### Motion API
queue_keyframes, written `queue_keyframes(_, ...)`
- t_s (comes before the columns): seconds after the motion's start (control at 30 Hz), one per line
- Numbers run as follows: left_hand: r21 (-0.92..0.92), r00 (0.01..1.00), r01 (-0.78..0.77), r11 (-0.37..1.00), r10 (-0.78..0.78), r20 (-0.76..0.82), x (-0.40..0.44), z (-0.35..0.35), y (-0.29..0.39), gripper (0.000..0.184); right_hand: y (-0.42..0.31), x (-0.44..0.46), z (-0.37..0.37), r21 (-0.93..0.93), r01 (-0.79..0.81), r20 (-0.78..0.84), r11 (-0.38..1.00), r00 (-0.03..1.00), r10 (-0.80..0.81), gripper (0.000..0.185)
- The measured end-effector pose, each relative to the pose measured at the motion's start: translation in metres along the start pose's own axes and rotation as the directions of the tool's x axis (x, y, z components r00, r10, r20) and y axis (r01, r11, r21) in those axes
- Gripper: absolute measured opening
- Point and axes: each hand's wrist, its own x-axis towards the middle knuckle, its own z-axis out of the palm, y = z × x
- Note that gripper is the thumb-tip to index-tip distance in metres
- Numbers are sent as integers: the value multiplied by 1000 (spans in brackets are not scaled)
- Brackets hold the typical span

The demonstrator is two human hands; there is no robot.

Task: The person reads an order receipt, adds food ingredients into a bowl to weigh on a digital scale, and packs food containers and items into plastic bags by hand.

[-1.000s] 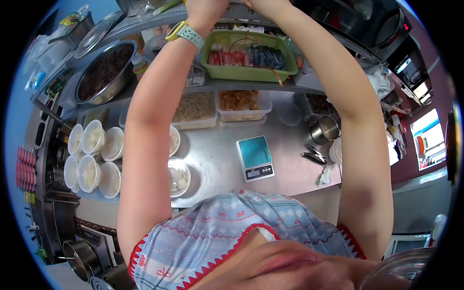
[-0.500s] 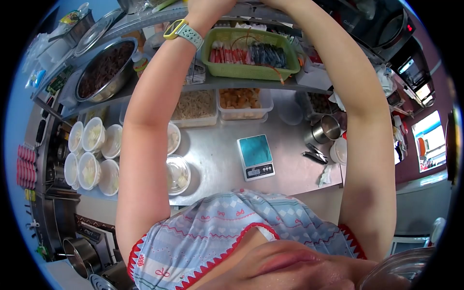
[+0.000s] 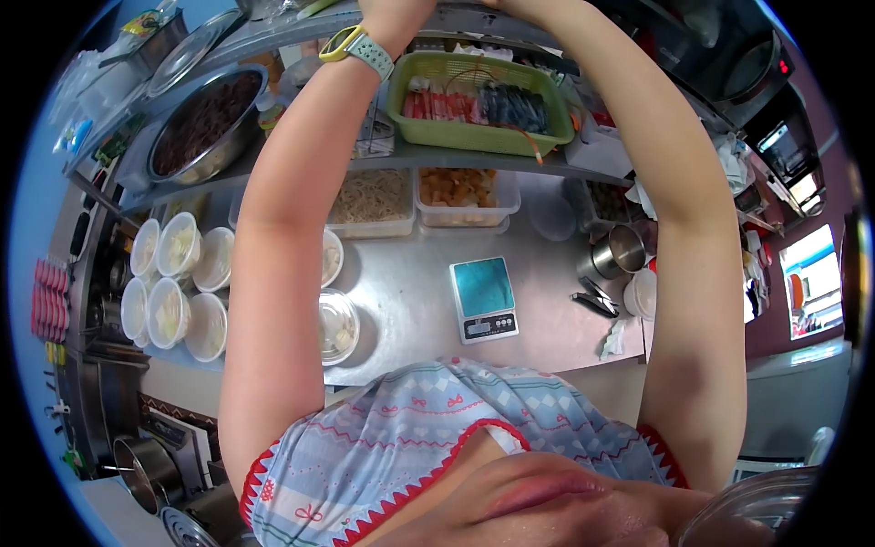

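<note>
Both arms reach up to the top shelf. At the upper edge of the view is my left hand [image 3: 401, 15], cut off by the frame with its fingers unseen; a yellow-cased watch [image 3: 341, 44] is on that wrist. My right hand [image 3: 510, 5] barely shows at the same edge, so what either hand touches is hidden. Just below them, a green basket [image 3: 483, 143] of red and dark packets stands on the middle shelf. A digital kitchen scale [image 3: 484, 299] with a blue-green platform lies on the steel worktop [image 3: 410, 301].
Several white bowls [image 3: 168, 313] stand at the left, and a lidded bowl [image 3: 337, 326] is near my left arm. Food tubs [image 3: 465, 217] sit under the shelf. A metal bowl [image 3: 214, 164] is up left. Black-handled clippers [image 3: 597, 301] and a metal cup [image 3: 625, 248] are at right.
The view has shifted slightly, so shelf and worktop things appear a little lower and farther right. My left forearm and watch have moved slightly right; both hands remain at the top edge.
</note>
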Motion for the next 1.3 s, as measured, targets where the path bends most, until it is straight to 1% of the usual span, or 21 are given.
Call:
queue_keyframes(0.1, -29, 999, -26, 999, 26, -28, 1, 2, 0, 17, 2, -1, 12, -33, 50, -143, 998, 988, -54, 26)
queue_keyframes(0.23, -23, 1000, 19, 1000, -20, -15, 5, 9, 0, 17, 5, 0, 18, -64, 98, -202, 993, 973, -109, 27)
queue_keyframes(0.33, -55, 996, 87, 995, -87, 2, 8, 7, 2, 18, 3, -3, 11, 33, 108, -198, 994, 975, -99, 27)
queue_keyframes(0.4, -105, 997, 63, 992, -58, 54, 7, 2, 2, 17, -6, -6, -3, 118, -151, 67, 982, 987, 144, 28)
queue_keyframes(0.43, -105, 997, 63, 992, -57, 56, 5, 0, 3, 17, -4, -5, 3, 119, -152, 68, 981, 987, 145, 28)
queue_keyframes(0.63, -135, 995, 85, 987, -77, 63, 0, -4, 7, 16, -3, -20, -4, 415, -70, -83, 907, 990, 115, 40)
queue_keyframes(0.7, -128, 995, 81, 988, -73, 67, -2, -11, 13, 25, -1, -36, -12, 417, 168, -370, 893, 929, -3, 49)
queue_keyframes(0.73, -185, 999, 32, 982, -39, -35, -8, -21, 21, 37, -17, -58, -25, 537, 62, -361, 841, 918, 163, 50)
queue_keyframes(0.77, -201, 999, 22, 979, -29, -33, -15, -31, 26, 37, -32, -78, -30, 812, -23, -249, 584, 890, 382, 52)
queue_keyframes(0.8, -247, 982, -128, 961, 89, -164, -24, -42, 29, 42, -47, -101, -36, 953, -71, -87, 295, 867, 491, 49)
queue_keyframes(0.87, -348, 918, -351, 869, 247, -310, -50, -62, 57, 50, -66, -151, -16, 997, -60, 75, -46, 793, 604, 47)
queue_keyframes(0.9, -535, 948, -318, 783, 244, -206, -75, -64, 74, 50, -77, -180, 1, 997, -21, 61, -69, 751, 658, 48)
queue_keyframes(0.93, -696, 966, -238, 678, 238, -99, -99, -67, 91, 50, -96, -203, -14, 976, -3, 142, -219, 768, 624, 59)
queue_keyframes(0.97, -879, 960, 61, 472, 214, 182, -131, -68, 111, 50, -109, -226, -6, 963, 52, 145, -265, 726, 673, 55)
queue_keyframes(1.0, -882, 877, 401, 248, 173, 448, -163, -68, 131, 51, -121, -249, -5, 981, 3, 133, -192, 713, 688, 53)
queue_keyframes(1.07, -704, 687, 709, 41, 186, 703, -204, -73, 175, 49, -136, -297, -3, 995, -101, 72, -3, 689, 721, 51)
queue_keyframes(1.1, -619, 608, 785, -5, 200, 769, -220, -73, 197, 49, -143, -321, -5, 992, -122, 98, -24, 646, 757, 46)
queue_keyframes(1.17, -394, 399, 916, -73, 251, 882, -246, -70, 234, 47, -144, -374, -5, 973, -210, 55, 94, 607, 793, 42)
queue_keyframes(1.2, -202, 267, 957, -208, 360, 894, -260, -66, 251, 46, -145, -400, -11, 967, -244, 81, 75, 573, 815, 42)
queue_keyframes(1.23, 10, 149, 949, -315, 477, 866, -272, -60, 270, 45, -143, -425, -20, 925, -339, 57, 169, 565, 823, 38)
queue_keyframes(1.3, 112, 98, 930, -350, 530, 842, -299, -49, 321, 45, -139, -482, -34, 852, -464, 51, 243, 535, 843, 34)
